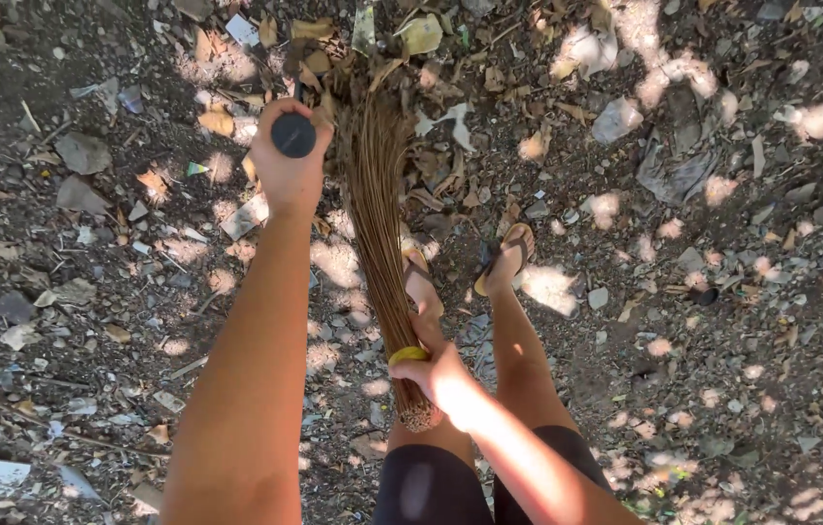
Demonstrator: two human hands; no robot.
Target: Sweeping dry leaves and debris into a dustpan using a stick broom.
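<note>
Brown stick broom looks light and springy; my right hand is clenched round its bound end, tips on leaf litter. My left hand wraps a black-capped handle.

Bare arms & legs, black shorts, tan sandals.

Dappled sunlight on dirt ground strewn with dry leaves.

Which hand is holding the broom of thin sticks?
The right hand grips the stick broom by its yellow band. The left hand holds a black round-ended handle instead.
</note>
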